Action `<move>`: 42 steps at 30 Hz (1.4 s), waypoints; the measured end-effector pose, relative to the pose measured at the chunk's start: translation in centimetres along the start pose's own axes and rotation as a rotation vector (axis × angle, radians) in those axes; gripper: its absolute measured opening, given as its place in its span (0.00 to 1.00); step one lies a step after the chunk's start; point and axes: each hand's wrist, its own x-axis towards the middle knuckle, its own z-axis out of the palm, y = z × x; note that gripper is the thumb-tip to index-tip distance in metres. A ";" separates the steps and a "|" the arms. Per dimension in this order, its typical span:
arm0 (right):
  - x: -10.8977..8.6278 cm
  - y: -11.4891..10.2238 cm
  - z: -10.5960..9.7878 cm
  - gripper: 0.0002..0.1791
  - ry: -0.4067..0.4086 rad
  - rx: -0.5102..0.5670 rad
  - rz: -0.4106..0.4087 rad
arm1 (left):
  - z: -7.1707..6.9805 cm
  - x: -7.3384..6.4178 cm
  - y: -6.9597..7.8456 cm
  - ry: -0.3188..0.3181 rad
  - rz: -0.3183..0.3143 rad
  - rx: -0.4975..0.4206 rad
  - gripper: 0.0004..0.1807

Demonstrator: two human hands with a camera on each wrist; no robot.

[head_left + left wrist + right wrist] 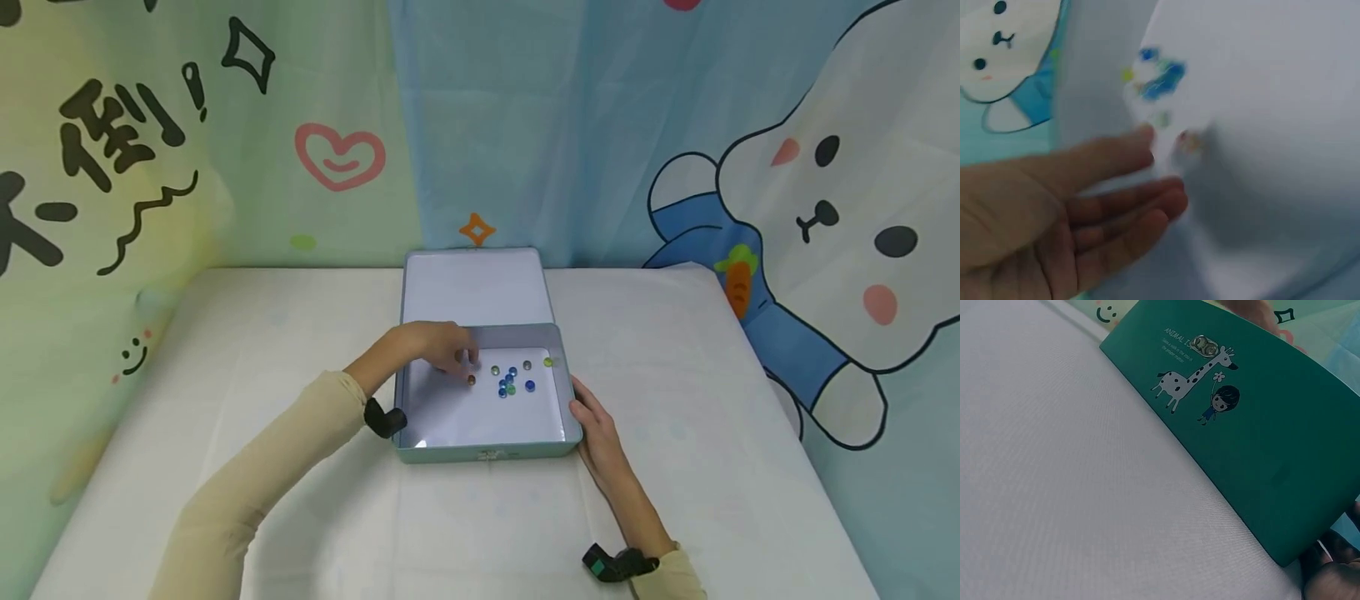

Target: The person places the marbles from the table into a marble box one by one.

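A metal box [487, 455] with its lid [472, 287] raised stands on the white cloth. Inside lie several small glass marbles, among them a brown marble [472, 380], a yellow-green marble [547, 362] and a blue marble [530, 386]. My left hand [442, 346] reaches in over the left side of the box. Its thumb and fingers are parted just beside the brown marble, with nothing seen between them in the left wrist view. My right hand [600, 429] rests against the outer right wall, fingers along the side. Only a dark part of it shows in the right wrist view.
A white cloth [315, 333] covers the table around the box. Printed curtains [517, 125] hang behind and at both sides. The box's green front [1260, 462] carries a giraffe picture and a metal clasp [1204, 345]. Dark wrist cameras [618, 564] are strapped on both arms.
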 end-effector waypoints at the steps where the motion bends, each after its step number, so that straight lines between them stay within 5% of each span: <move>1: 0.0 -0.1 0.0 0.32 -0.001 -0.002 -0.001 | -0.7 -0.8 0.0 0.017 0.022 0.005 0.19; 5: 0.2 -0.4 0.1 0.32 -0.002 -0.002 -0.004 | -3.1 -4.8 -1.1 0.141 0.114 -0.053 0.17; 8: 0.3 -0.3 0.1 0.32 0.003 0.014 0.002 | -3.1 -8.2 -3.1 0.279 0.134 -0.151 0.16; 11: 0.2 -0.2 0.0 0.32 0.009 0.022 0.011 | -0.7 -11.0 -5.9 0.440 0.090 -0.246 0.15; 15: 0.0 -0.2 0.0 0.32 0.003 0.016 0.018 | 5.1 -12.9 -9.2 0.606 -0.002 -0.300 0.14; 19: -0.1 -0.3 0.0 0.32 0.007 0.002 0.013 | 9.4 -13.5 -10.7 0.665 -0.073 -0.345 0.17; 25: -0.1 -0.4 0.1 0.32 0.009 0.021 0.013 | 12.1 -13.3 -10.8 0.706 -0.062 -0.364 0.22; 32: -0.2 -0.1 0.1 0.32 0.005 0.010 0.011 | 12.9 -12.2 -10.2 0.768 -0.082 -0.287 0.17; 42: -0.1 -0.1 0.0 0.32 -0.007 0.031 -0.010 | 13.1 -11.2 -9.5 0.755 -0.167 -0.242 0.09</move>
